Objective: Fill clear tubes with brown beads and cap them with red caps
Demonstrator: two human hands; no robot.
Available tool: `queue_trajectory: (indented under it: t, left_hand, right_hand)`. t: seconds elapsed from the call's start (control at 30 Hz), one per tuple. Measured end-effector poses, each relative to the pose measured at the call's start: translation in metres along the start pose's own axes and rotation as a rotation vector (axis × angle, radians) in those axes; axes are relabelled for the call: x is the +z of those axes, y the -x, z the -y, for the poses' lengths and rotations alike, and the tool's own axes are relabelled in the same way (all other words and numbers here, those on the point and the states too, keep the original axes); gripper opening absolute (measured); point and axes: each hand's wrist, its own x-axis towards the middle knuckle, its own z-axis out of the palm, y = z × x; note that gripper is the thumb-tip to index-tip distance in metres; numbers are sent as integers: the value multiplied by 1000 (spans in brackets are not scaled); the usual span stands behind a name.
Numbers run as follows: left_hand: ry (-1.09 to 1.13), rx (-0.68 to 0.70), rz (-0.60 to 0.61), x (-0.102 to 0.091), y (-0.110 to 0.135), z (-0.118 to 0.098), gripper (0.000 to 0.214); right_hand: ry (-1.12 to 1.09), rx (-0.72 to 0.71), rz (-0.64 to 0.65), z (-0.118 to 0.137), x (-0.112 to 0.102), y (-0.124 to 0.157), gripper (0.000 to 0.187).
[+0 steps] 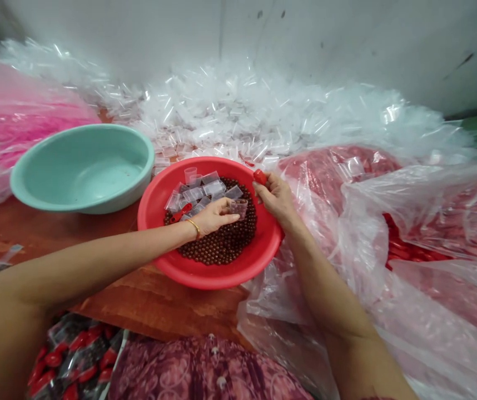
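A red plastic basin (205, 275) sits on the wooden table and holds a heap of small dark brown beads (225, 244) with several small clear bags (205, 189) lying on top. My left hand (213, 216) reaches over the beads and pinches a small clear bag (238, 207) that has beads in it. Over the basin's right rim my right hand (278, 197) is closed on a small red cap (259, 176). A red scoop-like piece (181, 212) lies among the bags by my left wrist.
An empty teal basin (84, 166) stands at the left. A big heap of clear little bags (263, 111) fills the back. Large plastic sacks of red parts (409, 244) crowd the right. Pink material in plastic (21, 122) lies far left. Filled packets (75, 350) rest by my lap.
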Motion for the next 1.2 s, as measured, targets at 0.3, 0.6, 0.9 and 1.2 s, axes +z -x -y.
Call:
queue_trajectory:
  t: [0.3,0.6,0.9,1.2]
  left_hand:
    - [82,-110,102,-3,30,-21,24]
    - [29,32,120,-3,28,-23,18]
    - [-24,46,212,-1,29,-23,12]
    - [8,45,140,-1,28,-27,7]
  right_hand:
    - [-173,-27,100,10,-4,9,21]
    - [-73,-154,340,43,2,30,23]
    - [-114,-72,478,45,-4,32,26]
    - [-218,269,302,36,-8,34,34]
